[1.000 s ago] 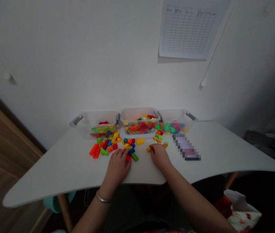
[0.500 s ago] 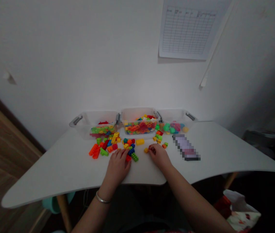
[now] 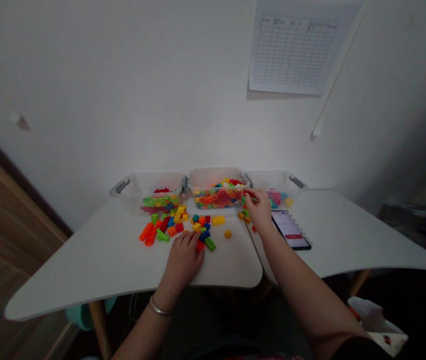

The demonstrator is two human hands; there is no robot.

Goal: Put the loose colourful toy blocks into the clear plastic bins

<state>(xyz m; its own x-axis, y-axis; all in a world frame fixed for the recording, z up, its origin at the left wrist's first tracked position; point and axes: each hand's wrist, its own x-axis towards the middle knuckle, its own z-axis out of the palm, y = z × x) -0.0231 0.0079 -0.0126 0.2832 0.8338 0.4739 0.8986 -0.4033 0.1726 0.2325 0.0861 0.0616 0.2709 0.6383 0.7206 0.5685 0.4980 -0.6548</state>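
Observation:
My left hand (image 3: 185,254) rests on the table, fingers spread loosely beside the pile, its thumb side against an orange-red building block (image 3: 199,246). Just beyond its fingers lie blue building blocks (image 3: 205,234) and a green building block (image 3: 210,244). My right hand (image 3: 259,206) is raised at the small stack of yellow and green blocks (image 3: 244,215), near the middle bin's right end. Its fingertips pinch a small red building block (image 3: 247,193), partly covered. A single yellow block (image 3: 228,234) sits apart between my hands, and a longer yellow block (image 3: 218,220) lies behind it.
Along the wall stand three clear bins: the left bin (image 3: 132,192), the middle bin (image 3: 205,177) and the right bin (image 3: 269,177), all holding colourful pieces. Orange blocks (image 3: 148,234) lie at the left. A phone (image 3: 291,230) lies right of my right forearm.
My right hand has moved up and away from me, from beside the single yellow block toward the bins, with the red building block. My left hand has stayed in place.

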